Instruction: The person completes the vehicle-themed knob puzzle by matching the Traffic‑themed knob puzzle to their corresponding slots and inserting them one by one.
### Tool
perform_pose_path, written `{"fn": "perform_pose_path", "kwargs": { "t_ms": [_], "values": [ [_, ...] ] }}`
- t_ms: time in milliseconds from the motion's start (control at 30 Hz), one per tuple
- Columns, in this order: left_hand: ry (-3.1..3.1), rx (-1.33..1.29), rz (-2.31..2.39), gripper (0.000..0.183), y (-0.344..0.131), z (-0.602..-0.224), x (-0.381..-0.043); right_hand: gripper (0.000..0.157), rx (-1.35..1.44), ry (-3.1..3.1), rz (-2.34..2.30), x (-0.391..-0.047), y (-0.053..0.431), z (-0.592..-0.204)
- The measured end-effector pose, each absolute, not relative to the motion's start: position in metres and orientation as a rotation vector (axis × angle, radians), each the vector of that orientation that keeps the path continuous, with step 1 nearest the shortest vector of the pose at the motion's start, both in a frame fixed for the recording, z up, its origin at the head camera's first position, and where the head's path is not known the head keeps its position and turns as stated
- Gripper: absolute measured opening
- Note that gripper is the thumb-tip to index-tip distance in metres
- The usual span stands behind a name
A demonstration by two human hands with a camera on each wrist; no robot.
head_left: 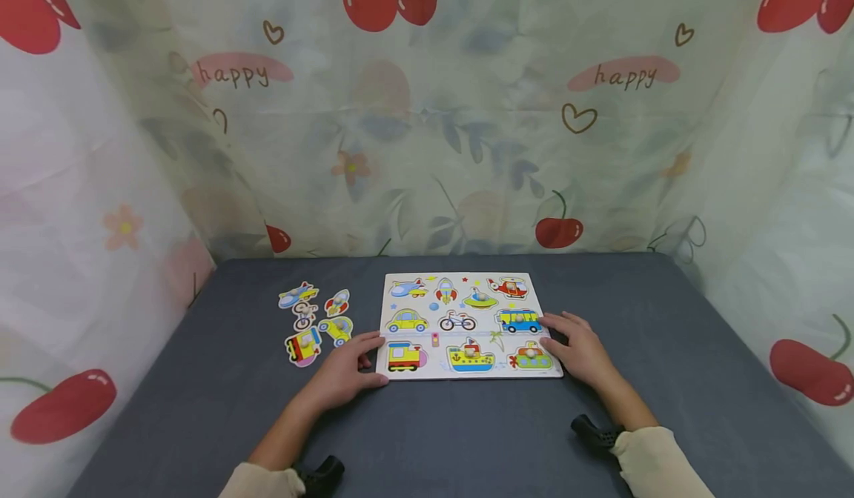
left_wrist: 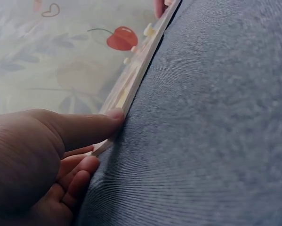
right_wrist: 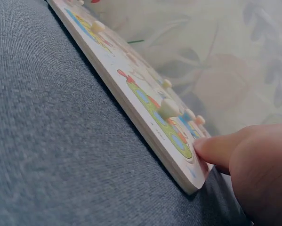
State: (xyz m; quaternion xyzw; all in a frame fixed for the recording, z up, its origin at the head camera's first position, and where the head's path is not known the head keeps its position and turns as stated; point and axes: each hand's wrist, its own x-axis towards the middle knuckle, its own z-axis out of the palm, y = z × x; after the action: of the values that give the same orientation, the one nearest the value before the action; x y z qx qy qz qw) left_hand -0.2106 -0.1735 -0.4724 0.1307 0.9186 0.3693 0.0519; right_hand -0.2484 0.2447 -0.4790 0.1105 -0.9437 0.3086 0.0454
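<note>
A wooden peg puzzle board (head_left: 437, 364) printed with vehicles lies flat on the table. My left hand (head_left: 343, 370) grips its near left corner; in the left wrist view the thumb (left_wrist: 113, 117) lies at the front edge, the other fingers bent by the side. At the right edge my right hand (head_left: 580, 346) holds the board, its thumb (right_wrist: 211, 146) on the top face beside the submarine piece (right_wrist: 152, 110). Knobbed pieces sit in the board: helicopter (head_left: 510, 288), flying saucer (head_left: 480, 300), bus (head_left: 520, 321), boat (head_left: 471, 357). The plane, rocket, car, bicycle and train places show no knobs.
Left of the board lie loose pieces: plane (head_left: 298, 296), rocket (head_left: 337, 303), bicycle (head_left: 304, 316), car (head_left: 336, 329) and train (head_left: 303, 347), close to the left hand. A dark cloth covers the table (head_left: 467, 439). Printed curtains (head_left: 427, 150) hang behind and at both sides.
</note>
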Motion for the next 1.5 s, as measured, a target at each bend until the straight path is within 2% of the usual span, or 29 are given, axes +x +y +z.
{"fn": "perform_pose_path", "kwargs": {
  "t_ms": [333, 800, 967, 1200, 1500],
  "values": [
    [2.731, 0.393, 1.182, 0.061, -0.182, -0.461, -0.22, 0.046, 0.384, -2.88, 0.958, -0.248, 0.25, -0.481],
    [3.092, 0.401, 1.054, 0.024, -0.204, -0.469, -0.242, 0.045, 0.362, -2.876, 0.944, -0.244, 0.248, -0.481],
    [3.241, 0.425, 0.962, 0.016, -0.214, -0.468, -0.251, 0.045, 0.367, -2.866, 0.946, -0.245, 0.248, -0.481],
    [3.38, 0.354, 0.955, 0.019, -0.228, -0.468, -0.269, 0.045, 0.368, -2.862, 0.943, -0.246, 0.248, -0.479],
    [3.446, 0.269, 0.612, 0.016, -0.24, -0.474, -0.278, 0.044, 0.358, -2.869, 0.929, -0.246, 0.248, -0.483]
  ]
}}
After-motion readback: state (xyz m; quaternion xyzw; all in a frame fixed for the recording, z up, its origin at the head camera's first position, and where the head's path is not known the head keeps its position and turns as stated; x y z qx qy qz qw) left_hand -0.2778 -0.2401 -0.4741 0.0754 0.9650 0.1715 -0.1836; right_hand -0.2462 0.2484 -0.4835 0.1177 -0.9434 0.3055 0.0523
